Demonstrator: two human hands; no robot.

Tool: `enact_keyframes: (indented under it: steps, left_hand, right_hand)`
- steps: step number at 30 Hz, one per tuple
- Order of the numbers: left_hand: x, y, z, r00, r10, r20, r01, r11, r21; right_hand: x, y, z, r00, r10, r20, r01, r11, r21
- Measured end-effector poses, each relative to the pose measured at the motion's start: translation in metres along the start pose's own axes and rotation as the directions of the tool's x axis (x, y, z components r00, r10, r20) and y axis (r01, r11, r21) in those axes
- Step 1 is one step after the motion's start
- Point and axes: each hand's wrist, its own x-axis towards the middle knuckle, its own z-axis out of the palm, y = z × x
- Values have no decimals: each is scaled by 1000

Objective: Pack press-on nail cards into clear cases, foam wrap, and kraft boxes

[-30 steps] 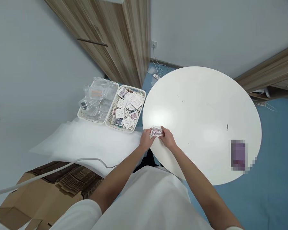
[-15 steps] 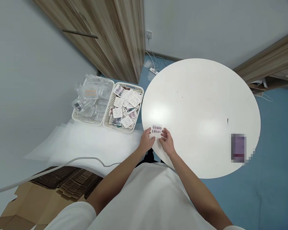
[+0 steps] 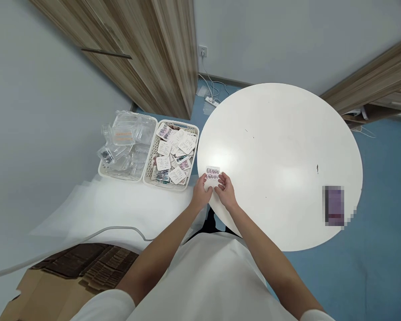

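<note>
A small card of press-on nails point(image 3: 213, 173), with two rows of shiny pinkish-purple nails, is at the near left edge of the round white table point(image 3: 287, 142). My left hand point(image 3: 200, 192) has its fingers curled at the card's left side. From the right side, my right hand point(image 3: 226, 191) grips the opposite edge. Both thumbs point inward below the card. Whether the card rests on the tabletop or is slightly raised, I cannot tell.
Left of the table, a white basket point(image 3: 148, 179) holds many nail cards; beside it another basket point(image 3: 103, 171) holds clear plastic boxes. A white sheet-covered surface point(image 3: 113, 205), a grey cable point(image 3: 87, 236) and cardboard point(image 3: 53, 285) lie nearer. A blurred purple object point(image 3: 335, 206) is at right.
Both hands and the nail card have shifted slightly left and away from my body. The hands are closer together around the card. The view has tilted a little.
</note>
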Motion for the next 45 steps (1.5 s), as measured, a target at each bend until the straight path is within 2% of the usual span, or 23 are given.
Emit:
enact_keyframes:
  steps: [5, 13, 22, 31, 39, 45]
  left_hand:
    - [6, 1, -3, 1000, -10, -22, 9, 1000, -25]
    - [6, -6, -2, 999, -29, -43, 25, 997, -78]
    - [7, -9, -2, 998, -30, -49, 26, 997, -78]
    - [0, -10, 4, 994, 55, -95, -63, 995, -83]
    - [-8, -13, 10, 981, 72, -180, -103, 980, -168]
    - [-49, -10, 2, 979, -51, -197, 14, 982, -186]
  right_hand:
    - [4, -3, 4, 1000, -1, -7, 2, 999, 47]
    - [3, -3, 5, 1000, -21, -7, 21, 999, 28]
    - [8, 6, 5, 996, -81, 23, 82, 995, -57]
    - [6, 6, 0, 989, -134, 60, 138, 988, -68]
    - [-12, 0, -20, 979, -117, 169, 122, 992, -21]
    - [-38, -4, -54, 968, -129, 214, 117, 991, 68]
